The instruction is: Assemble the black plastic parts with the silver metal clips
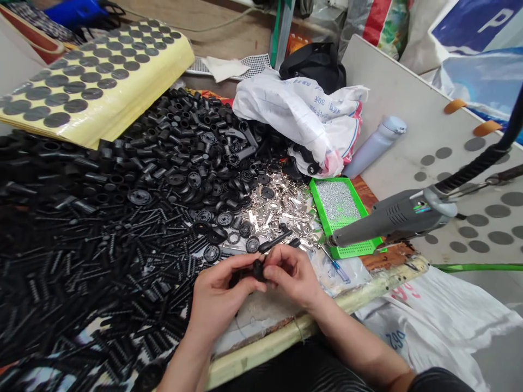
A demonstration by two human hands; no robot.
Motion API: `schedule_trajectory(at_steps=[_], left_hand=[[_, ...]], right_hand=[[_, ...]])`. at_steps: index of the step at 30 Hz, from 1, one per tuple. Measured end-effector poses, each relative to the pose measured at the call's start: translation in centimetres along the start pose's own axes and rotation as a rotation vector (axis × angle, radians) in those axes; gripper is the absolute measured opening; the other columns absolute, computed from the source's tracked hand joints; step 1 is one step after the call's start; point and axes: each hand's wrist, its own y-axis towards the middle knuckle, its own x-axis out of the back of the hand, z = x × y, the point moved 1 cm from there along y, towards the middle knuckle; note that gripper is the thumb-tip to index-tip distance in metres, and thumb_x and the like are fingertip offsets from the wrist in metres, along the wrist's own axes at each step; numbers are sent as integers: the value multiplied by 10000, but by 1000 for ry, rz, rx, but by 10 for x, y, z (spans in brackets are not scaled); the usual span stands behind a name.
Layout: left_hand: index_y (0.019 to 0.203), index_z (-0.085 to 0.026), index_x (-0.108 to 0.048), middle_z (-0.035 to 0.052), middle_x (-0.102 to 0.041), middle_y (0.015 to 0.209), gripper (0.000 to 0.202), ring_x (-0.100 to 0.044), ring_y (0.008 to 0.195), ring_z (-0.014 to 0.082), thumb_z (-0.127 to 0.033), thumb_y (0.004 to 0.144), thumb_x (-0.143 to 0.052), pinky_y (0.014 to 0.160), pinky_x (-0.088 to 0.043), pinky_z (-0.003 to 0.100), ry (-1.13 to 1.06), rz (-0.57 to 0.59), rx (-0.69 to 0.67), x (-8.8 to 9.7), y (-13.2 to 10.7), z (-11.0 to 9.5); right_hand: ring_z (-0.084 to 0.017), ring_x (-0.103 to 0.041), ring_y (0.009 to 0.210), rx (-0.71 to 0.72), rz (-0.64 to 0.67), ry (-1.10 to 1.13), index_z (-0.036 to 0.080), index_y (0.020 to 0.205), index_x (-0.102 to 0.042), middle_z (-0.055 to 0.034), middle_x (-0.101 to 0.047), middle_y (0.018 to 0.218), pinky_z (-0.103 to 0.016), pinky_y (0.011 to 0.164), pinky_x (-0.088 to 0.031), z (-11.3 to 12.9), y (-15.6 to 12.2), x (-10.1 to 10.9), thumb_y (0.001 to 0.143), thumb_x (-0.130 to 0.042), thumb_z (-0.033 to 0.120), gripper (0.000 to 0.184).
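While the left hand (218, 296) and right hand (292, 277) pinch one small black part (258, 269) just left of the green tray (355, 247), the big heap (122, 207) farther left looks not yet done.

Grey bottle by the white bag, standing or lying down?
Lying down: the grey bottle rests on its side, its cap pointing to the upper right.

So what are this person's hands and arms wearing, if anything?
Nothing on the left hand or right hand: no gloves, rings or watch show. Both forearms are bare; a dark sleeve edge shows high on the right arm.
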Motion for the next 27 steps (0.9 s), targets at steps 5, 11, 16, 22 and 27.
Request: schedule_trajectory(at_steps=[5,11,16,22,27], left_hand=[[879,-243,-762,-2,-782,817,296,-728,701,182,-117,612,-759,650,-603,252,-79,1,-16,2,-1,2],[834,-267,-766,-11,-783,865,243,-727,802,188,-127,635,-761,780,-584,274,136,-54,-174,1,-4,3],[903,-273,-744,-42,-776,856,286,-720,728,144,-107,675,-702,664,-592,202,0,-39,-33,-3,-5,2],[927,-242,-733,-6,-768,931,262,-712,834,181,-134,697,-670,753,-583,257,62,-31,-27,-4,-5,6],[962,-237,-723,16,-760,983,261,-698,924,214,-169,720,-653,837,-556,307,112,-16,-21,-2,-5,10]], right_hand=[[-79,-455,439,-110,-78,25,189,628,-523,50,-505,513,-194,430,-367,2,-3,-6,706,-699,405,290],[-58,-426,355,-217,-59,226,189,624,-498,78,-479,447,-175,387,-350,-8,-2,-6,682,-726,459,359],[-87,-515,478,-21,-118,-27,189,691,-543,33,-557,593,-205,476,-435,1,-3,-6,758,-639,318,174],[-124,-545,580,265,-135,-483,194,707,-567,3,-593,639,-237,542,-430,12,-3,-3,816,-556,195,110],[-133,-560,611,342,-103,-629,202,749,-556,-2,-600,667,-248,577,-439,14,-5,1,850,-534,163,110]])
